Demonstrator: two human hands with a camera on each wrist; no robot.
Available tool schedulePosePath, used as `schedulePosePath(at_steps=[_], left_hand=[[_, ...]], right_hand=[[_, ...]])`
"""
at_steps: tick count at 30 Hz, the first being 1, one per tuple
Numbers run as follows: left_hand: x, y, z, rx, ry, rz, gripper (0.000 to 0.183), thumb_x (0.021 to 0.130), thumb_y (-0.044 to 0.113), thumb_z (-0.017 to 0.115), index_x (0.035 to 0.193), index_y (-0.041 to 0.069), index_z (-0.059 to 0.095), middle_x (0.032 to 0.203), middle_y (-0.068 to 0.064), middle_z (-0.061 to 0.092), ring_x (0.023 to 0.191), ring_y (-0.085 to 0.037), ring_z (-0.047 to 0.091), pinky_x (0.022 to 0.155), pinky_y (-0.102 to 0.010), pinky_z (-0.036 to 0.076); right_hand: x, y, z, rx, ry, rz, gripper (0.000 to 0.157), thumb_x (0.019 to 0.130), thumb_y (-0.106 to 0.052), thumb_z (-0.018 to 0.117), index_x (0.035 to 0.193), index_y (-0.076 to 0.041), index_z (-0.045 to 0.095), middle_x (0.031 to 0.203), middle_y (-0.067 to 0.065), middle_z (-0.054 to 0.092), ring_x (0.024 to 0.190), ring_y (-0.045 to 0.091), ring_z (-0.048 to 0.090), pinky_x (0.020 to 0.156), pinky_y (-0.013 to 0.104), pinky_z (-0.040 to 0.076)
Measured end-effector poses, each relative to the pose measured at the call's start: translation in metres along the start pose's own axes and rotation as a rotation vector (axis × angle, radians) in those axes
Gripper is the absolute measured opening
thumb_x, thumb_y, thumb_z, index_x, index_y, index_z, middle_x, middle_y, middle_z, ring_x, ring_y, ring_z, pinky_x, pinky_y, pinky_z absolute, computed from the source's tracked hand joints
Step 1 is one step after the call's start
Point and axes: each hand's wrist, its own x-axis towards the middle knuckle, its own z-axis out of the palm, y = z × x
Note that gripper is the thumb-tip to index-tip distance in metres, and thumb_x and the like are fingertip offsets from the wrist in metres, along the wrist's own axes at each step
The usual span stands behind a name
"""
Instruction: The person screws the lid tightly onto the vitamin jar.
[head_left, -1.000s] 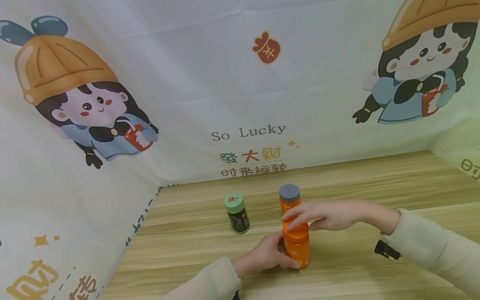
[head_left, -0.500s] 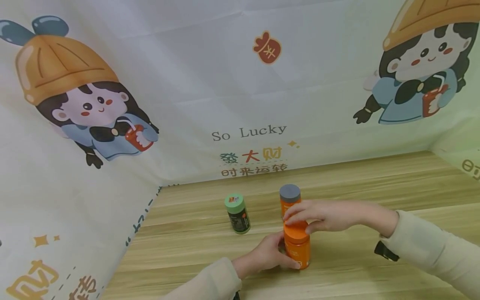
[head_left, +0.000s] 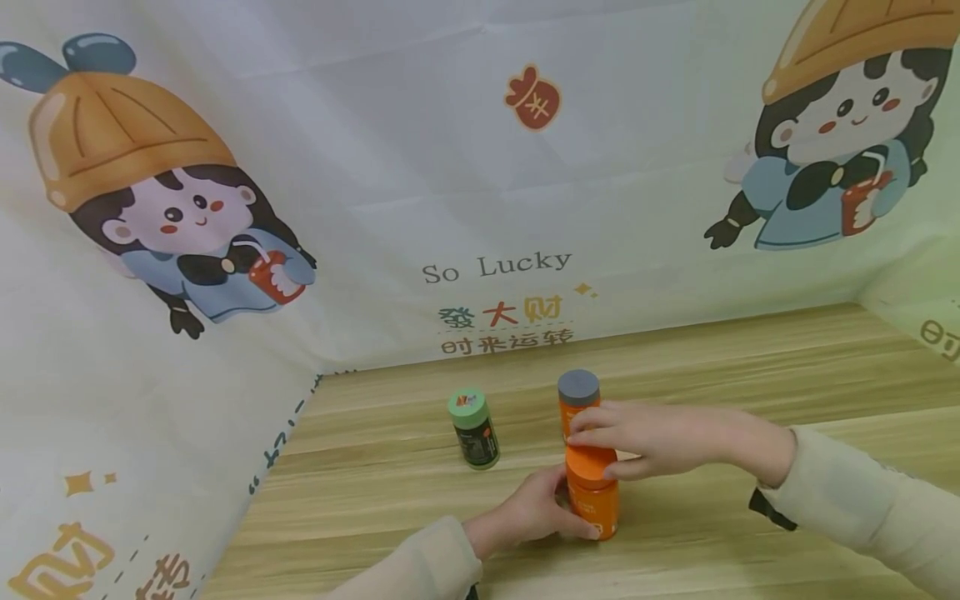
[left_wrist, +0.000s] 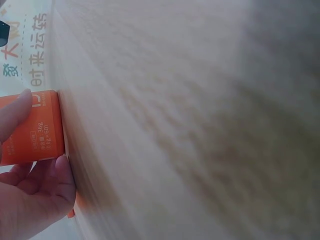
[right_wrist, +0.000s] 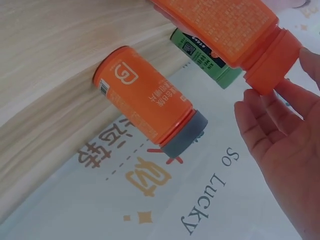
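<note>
An orange pill bottle [head_left: 597, 500] stands upright on the wooden table. My left hand [head_left: 532, 510] grips its lower body from the left; in the left wrist view, thumb and fingers lie on opposite sides of the bottle [left_wrist: 37, 130]. From the right, my right hand [head_left: 648, 437] reaches over the top, thumb and fingertips pinching the orange lid [right_wrist: 274, 62]. The lid sits on the bottle's neck. Just behind stands another orange bottle with a grey cap [head_left: 578, 388], partly hidden by my right hand in the head view but plain in the right wrist view.
A dark jar with a green lid [head_left: 476, 435] stands to the left of the bottles. Behind the wooden tabletop [head_left: 750, 367] hangs a pale cloth [head_left: 420, 167] printed with cartoon figures and lettering. It also closes off the left and right sides.
My right hand has lowered slightly over the orange lid, and its thumb has come in against the lid's near right side. The left hand and the bottles have stayed in place.
</note>
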Motion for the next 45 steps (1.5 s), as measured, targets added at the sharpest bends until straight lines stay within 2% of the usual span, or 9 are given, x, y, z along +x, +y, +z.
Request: schedulePosePath(at_steps=[4,8,20,24,28,32,36,40,45], left_hand=[[0.000,-0.001,0.001,-0.001,0.003,0.012,0.050,0.068,0.003,0.078,0.114,0.009,0.058,0.103,0.002,0.064,0.088,-0.004,0.056,0.083,-0.022,0.043],[0.000,-0.001,0.001,0.000,0.001,0.014,0.051,0.069,0.003,0.078,0.115,0.010,0.057,0.105,0.002,0.063,0.089,-0.004,0.055,0.084,-0.022,0.043],[-0.001,-0.002,0.000,-0.020,-0.008,0.007,0.053,0.069,0.001,0.077,0.117,0.012,0.056,0.108,0.002,0.062,0.090,-0.005,0.055,0.084,-0.023,0.044],[0.000,-0.002,0.000,-0.018,-0.013,0.004,0.053,0.070,0.002,0.077,0.117,0.012,0.056,0.107,0.003,0.062,0.090,-0.005,0.054,0.084,-0.023,0.043],[0.000,-0.002,-0.001,-0.011,-0.020,0.008,0.053,0.070,0.004,0.077,0.118,0.012,0.056,0.108,0.004,0.062,0.090,-0.005,0.054,0.085,-0.023,0.043],[0.000,-0.001,-0.001,-0.003,-0.013,0.010,0.052,0.070,0.004,0.077,0.117,0.011,0.056,0.107,0.003,0.063,0.090,-0.005,0.055,0.085,-0.023,0.043],[0.000,-0.001,-0.001,-0.003,-0.009,0.002,0.052,0.069,0.003,0.078,0.116,0.011,0.056,0.107,0.003,0.063,0.090,-0.005,0.055,0.085,-0.024,0.043],[0.000,-0.001,0.000,-0.001,-0.003,0.003,0.052,0.069,0.003,0.078,0.116,0.011,0.056,0.106,0.002,0.063,0.090,-0.005,0.055,0.085,-0.024,0.043],[0.000,-0.002,0.001,-0.007,-0.001,0.001,0.052,0.069,0.003,0.078,0.116,0.011,0.057,0.106,0.003,0.063,0.088,-0.005,0.055,0.084,-0.024,0.044]], right_hand=[[0.001,0.000,0.005,-0.032,0.049,-0.022,0.039,0.092,-0.026,0.054,0.123,-0.002,0.054,0.120,0.006,0.050,0.105,0.017,0.049,0.089,0.032,0.045],[0.004,-0.002,0.009,-0.053,0.087,-0.007,0.034,0.091,-0.027,0.055,0.117,-0.005,0.057,0.115,0.004,0.049,0.099,0.014,0.050,0.085,0.029,0.046],[0.012,-0.008,0.015,0.012,0.116,0.158,0.034,0.085,-0.030,0.059,0.109,-0.006,0.057,0.106,0.002,0.048,0.087,0.010,0.049,0.076,0.024,0.046],[0.012,-0.007,0.015,0.052,0.114,0.189,0.034,0.087,-0.035,0.060,0.107,-0.008,0.058,0.101,-0.002,0.047,0.085,0.008,0.047,0.074,0.024,0.045],[0.007,-0.002,0.012,0.080,0.082,0.123,0.039,0.088,-0.038,0.058,0.113,-0.008,0.057,0.109,-0.001,0.049,0.096,0.011,0.049,0.083,0.028,0.046],[0.002,0.004,0.009,0.115,0.071,-0.024,0.038,0.088,-0.025,0.062,0.120,-0.006,0.055,0.122,0.005,0.050,0.110,0.018,0.048,0.091,0.033,0.045],[0.000,0.008,0.008,0.124,0.087,-0.104,0.036,0.088,-0.019,0.061,0.120,-0.004,0.056,0.123,0.006,0.051,0.111,0.020,0.048,0.091,0.032,0.045],[0.001,0.007,0.010,0.091,0.125,-0.112,0.037,0.090,-0.026,0.058,0.119,-0.003,0.056,0.117,0.006,0.052,0.105,0.017,0.049,0.087,0.030,0.046],[0.003,0.004,0.012,0.107,0.129,-0.021,0.040,0.089,-0.037,0.057,0.114,-0.006,0.058,0.108,0.002,0.050,0.095,0.012,0.049,0.082,0.026,0.046]])
